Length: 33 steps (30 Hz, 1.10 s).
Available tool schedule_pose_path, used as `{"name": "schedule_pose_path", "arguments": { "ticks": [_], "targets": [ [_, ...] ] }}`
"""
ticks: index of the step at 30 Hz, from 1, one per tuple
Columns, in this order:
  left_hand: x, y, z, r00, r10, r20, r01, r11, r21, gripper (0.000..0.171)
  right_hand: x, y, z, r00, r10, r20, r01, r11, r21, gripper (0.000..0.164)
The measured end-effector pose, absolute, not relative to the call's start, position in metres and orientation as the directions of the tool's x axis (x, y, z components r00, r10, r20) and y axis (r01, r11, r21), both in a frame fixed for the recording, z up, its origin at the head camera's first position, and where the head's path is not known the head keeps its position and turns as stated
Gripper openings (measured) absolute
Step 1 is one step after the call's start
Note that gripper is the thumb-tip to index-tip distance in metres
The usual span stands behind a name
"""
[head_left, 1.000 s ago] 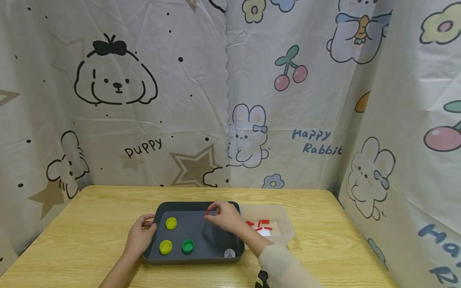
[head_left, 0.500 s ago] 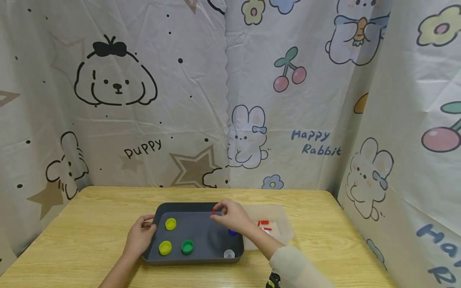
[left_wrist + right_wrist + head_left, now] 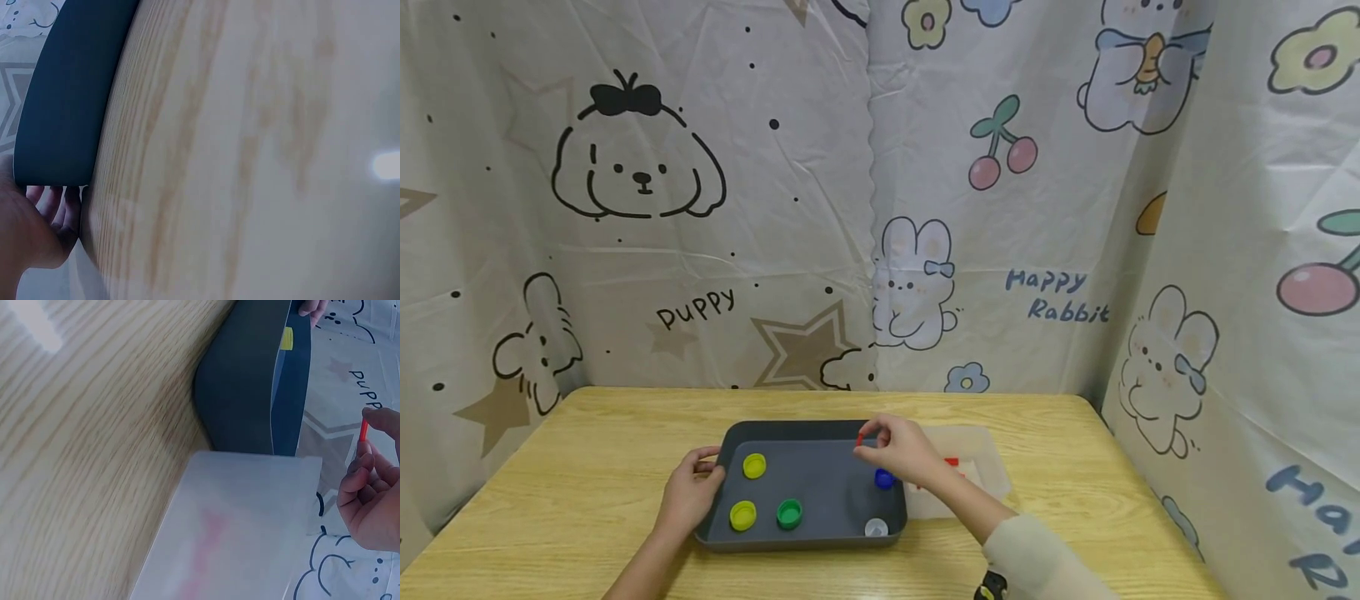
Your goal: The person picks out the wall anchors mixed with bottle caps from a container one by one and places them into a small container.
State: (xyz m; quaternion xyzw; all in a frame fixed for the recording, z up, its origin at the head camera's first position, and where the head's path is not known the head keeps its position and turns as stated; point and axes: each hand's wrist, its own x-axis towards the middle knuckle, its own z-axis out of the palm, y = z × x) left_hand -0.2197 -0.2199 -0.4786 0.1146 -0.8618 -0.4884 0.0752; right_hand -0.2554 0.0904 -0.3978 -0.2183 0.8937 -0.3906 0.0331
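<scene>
My right hand [image 3: 898,450] pinches a small red stick [image 3: 860,439] upright between thumb and fingertips, above the tray's far right part. In the right wrist view the red stick [image 3: 363,430] shows clearly between the fingertips. My left hand [image 3: 691,492] grips the left end of the dark grey tray [image 3: 820,543]; in the left wrist view its fingers [image 3: 53,203] curl at the tray's end wall. In the tray lie two yellow caps [image 3: 754,466], a green cap [image 3: 789,514], a blue cap [image 3: 883,479] and a clear cap [image 3: 876,527].
A translucent box [image 3: 996,471] stands against the tray's right side with red pieces [image 3: 952,462] in it, partly hidden by my right forearm. Both stand on a wooden table [image 3: 1045,467]. A printed curtain [image 3: 805,208] hangs behind the table.
My right hand has moved right with the red stick, uncovering the blue cap and covering more of the box. The left hand stays at the tray's left end.
</scene>
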Motion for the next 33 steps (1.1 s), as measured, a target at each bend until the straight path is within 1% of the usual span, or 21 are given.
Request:
{"name": "schedule_pose_path", "arguments": {
  "ticks": [8,15,22,27,33],
  "targets": [
    [-0.219,-0.22,-0.481,-0.959,-0.284,0.005,-0.144,0.499,0.855,0.041,-0.254,0.106,-0.398,-0.909,-0.402,0.106,-0.351,0.604,-0.715,0.025],
    [-0.22,-0.221,-0.481,-0.962,-0.275,0.009,-0.134,0.498,0.857,0.041,-0.255,0.121,-0.399,-0.913,-0.386,0.128,-0.36,0.619,-0.698,0.026],
    [-0.221,-0.221,-0.481,-0.962,-0.271,0.013,-0.129,0.499,0.857,0.041,-0.252,0.138,-0.403,-0.932,-0.341,0.123,-0.321,0.619,-0.717,0.027],
    [-0.222,-0.221,-0.481,-0.961,-0.276,0.015,-0.132,0.505,0.853,0.041,-0.251,0.148,-0.405,-0.937,-0.333,0.105,-0.299,0.608,-0.736,0.025],
    [-0.221,-0.221,-0.481,-0.962,-0.271,0.021,-0.125,0.508,0.852,0.041,-0.25,0.161,-0.41,-0.944,-0.314,0.101,-0.287,0.631,-0.721,0.026]
  ]
}}
